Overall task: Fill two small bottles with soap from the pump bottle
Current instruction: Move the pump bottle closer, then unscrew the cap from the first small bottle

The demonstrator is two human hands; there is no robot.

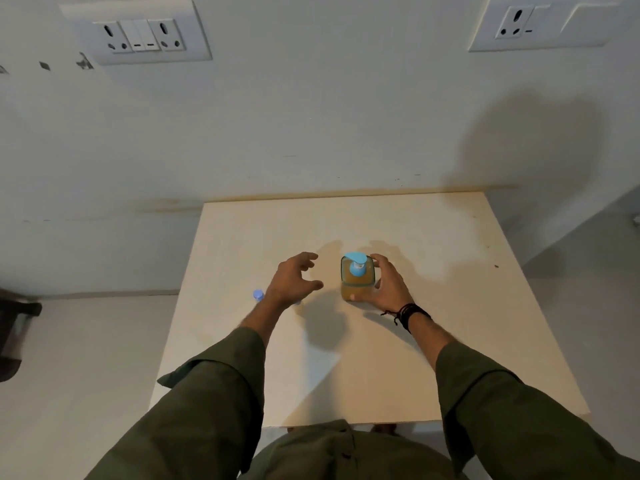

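A pump bottle (356,282) of amber soap with a light blue pump head stands upright near the middle of the cream table (415,341). My right hand (386,287) grips its right side, thumb across the lower front. My left hand (294,280) hovers just left of the bottle, fingers spread and loosely curved, holding nothing. A small bottle with a blue cap (258,295) stands on the table behind my left wrist, mostly hidden. A second small bottle is barely visible under that hand.
The table stands against a pale wall with socket panels (142,34) high up. Floor lies to the left and right of the table. A dark object (15,337) sits at the left edge of view.
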